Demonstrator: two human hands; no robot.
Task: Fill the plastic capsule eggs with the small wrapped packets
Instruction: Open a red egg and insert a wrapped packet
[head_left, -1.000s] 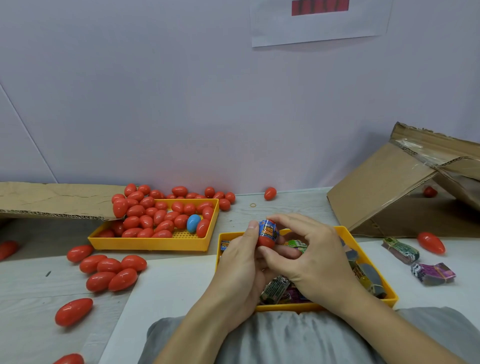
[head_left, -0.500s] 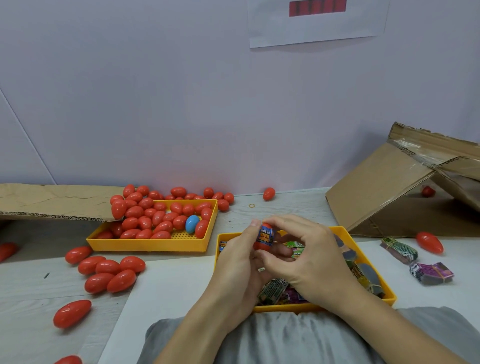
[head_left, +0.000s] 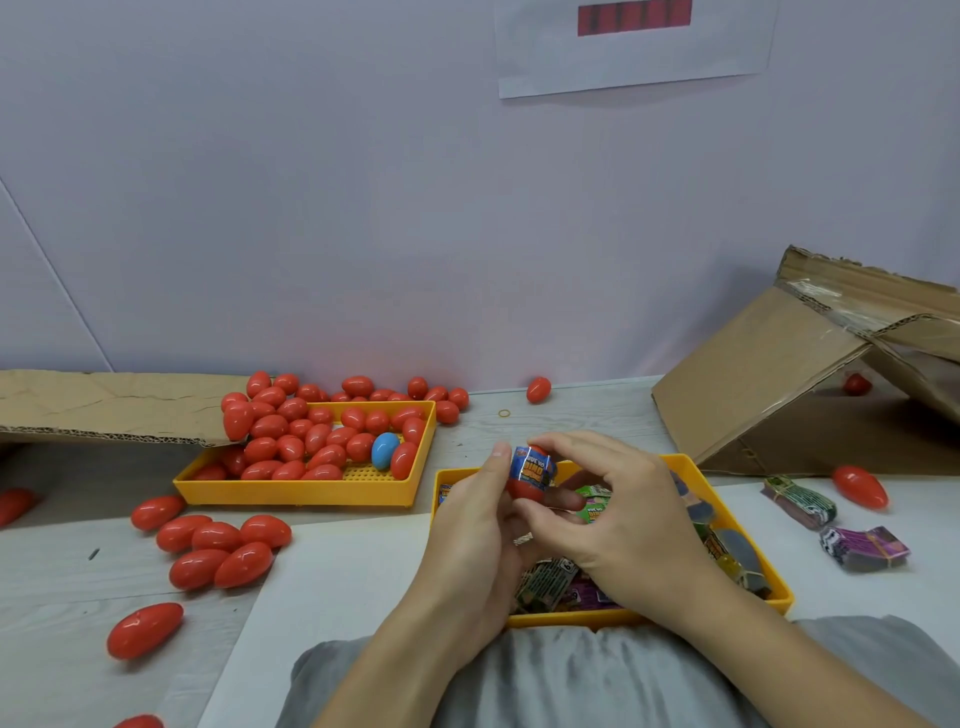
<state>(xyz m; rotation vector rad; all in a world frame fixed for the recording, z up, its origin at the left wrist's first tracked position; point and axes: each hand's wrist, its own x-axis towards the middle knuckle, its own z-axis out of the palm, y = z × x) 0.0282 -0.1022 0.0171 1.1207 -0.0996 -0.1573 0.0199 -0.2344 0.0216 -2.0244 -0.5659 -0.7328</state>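
Both hands are meeting over the near yellow tray (head_left: 776, 597) of packets (head_left: 550, 577). Left hand (head_left: 475, 525) & right hand (head_left: 628, 519) are pinching a red egg (head_left: 527, 475) w/ blue wrapper. At 10 o'clock, farther back, a second tray (head_left: 291, 491) is holding more eggs (head_left: 311, 431).

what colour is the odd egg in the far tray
Light blue egg, among red ones; head view.

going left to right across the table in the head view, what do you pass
cardboard sheet → tray of red eggs → blue egg → banded egg held by both hands → purple packet bundle → cardboard box
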